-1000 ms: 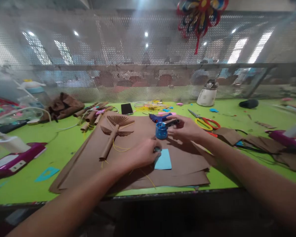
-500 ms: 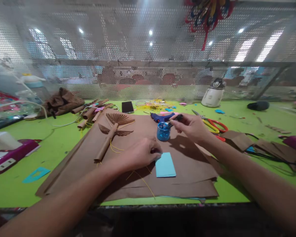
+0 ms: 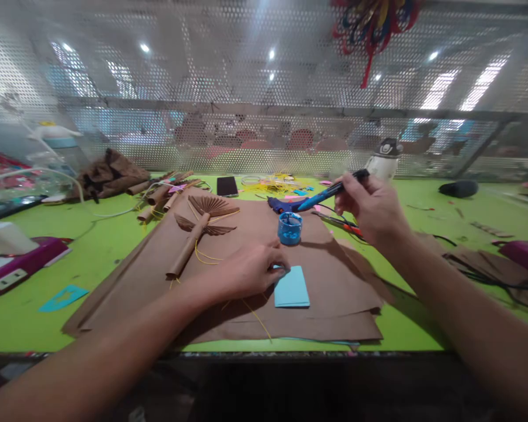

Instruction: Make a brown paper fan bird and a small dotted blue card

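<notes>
My right hand [image 3: 369,205] is closed around a dark-and-blue brush-like tool [image 3: 319,196], raised at the right of the jar. Its blue end points left toward a dark blue glue gun [image 3: 286,205]. A small glass jar [image 3: 289,228] with blue contents stands on brown paper [image 3: 330,275]. My left hand [image 3: 261,268] rests on the paper, fingers curled at the upper left corner of a folded light blue paper [image 3: 292,287]. Whether its fingertips pinch that paper cannot be made out. To the left lies a rolled paper figure [image 3: 191,243] with pleated fans.
Red-handled scissors [image 3: 354,227] lie beneath my right hand. A phone [image 3: 227,186], yellow strands [image 3: 277,186] and paper rolls [image 3: 161,196] lie farther back. A white bottle [image 3: 383,161] stands behind my right hand. At left is a purple power strip [image 3: 26,266].
My right hand has moved up and right, lifting the tool out of the jar; its blue end now shows. My left hand remains by the light blue paper. The view has shifted slightly.
</notes>
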Tool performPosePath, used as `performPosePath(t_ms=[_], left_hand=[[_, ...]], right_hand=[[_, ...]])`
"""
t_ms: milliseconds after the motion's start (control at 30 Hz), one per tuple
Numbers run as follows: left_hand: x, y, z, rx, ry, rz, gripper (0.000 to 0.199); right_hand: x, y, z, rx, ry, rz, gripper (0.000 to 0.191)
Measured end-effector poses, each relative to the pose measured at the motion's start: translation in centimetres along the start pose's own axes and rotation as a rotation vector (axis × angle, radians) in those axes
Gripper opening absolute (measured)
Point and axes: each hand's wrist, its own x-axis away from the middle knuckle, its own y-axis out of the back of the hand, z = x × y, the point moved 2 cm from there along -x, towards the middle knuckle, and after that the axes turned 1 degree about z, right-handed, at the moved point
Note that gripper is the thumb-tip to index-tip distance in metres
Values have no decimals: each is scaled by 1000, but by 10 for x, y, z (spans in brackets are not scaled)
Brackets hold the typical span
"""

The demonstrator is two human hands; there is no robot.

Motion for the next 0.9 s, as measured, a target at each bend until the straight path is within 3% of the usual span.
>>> performPosePath(t_ms=[200,333,600,900], left_hand=[[5,13,-10,-15,-24,124,19],[6,22,-14,-20,-15,196,22],[7,21,-8,35,-8,223,33],[4,14,0,96,-22,209,37]], right_hand=[[-1,6,8,-304,-220,-54,26],[15,1,15,-389,-355,24,31],[50,-9,2,-254,-471,126,22],[58,-13,-9,-172,-499,177,18]])
